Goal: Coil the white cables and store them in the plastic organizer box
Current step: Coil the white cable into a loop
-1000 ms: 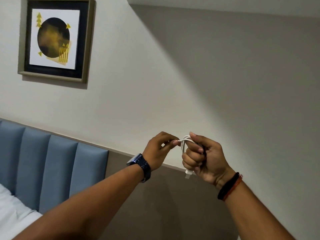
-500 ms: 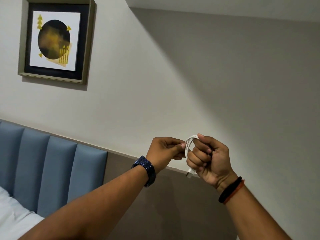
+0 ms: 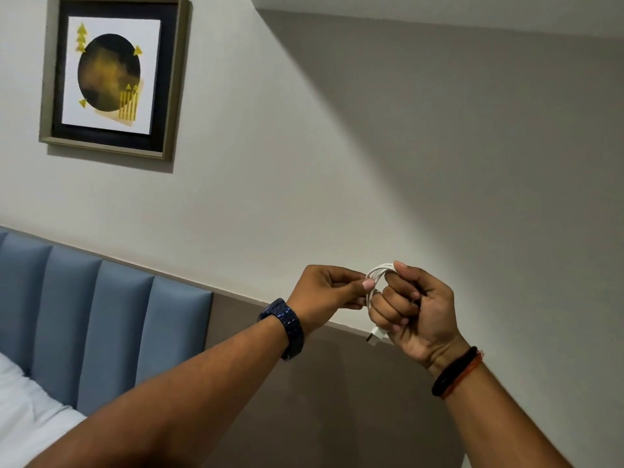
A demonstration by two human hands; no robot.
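A white cable (image 3: 378,273) is bundled into small loops, held up in front of the wall. My right hand (image 3: 413,309) is closed in a fist around the bundle; a white plug sticks out below the fist. My left hand (image 3: 326,292), with a dark blue watch on its wrist, pinches the loops with thumb and fingertips on their left side. Most of the cable is hidden inside my right fist. The plastic organizer box is not in view.
A blue padded headboard (image 3: 101,315) runs along the lower left, with white bedding (image 3: 23,410) at the corner. A framed picture (image 3: 113,76) hangs on the light wall above. A brown panel (image 3: 337,400) covers the lower wall behind my arms.
Both hands have shifted slightly right and down together. My left fingers have closed in on the loops, and the bundle sits tighter in my right fist.
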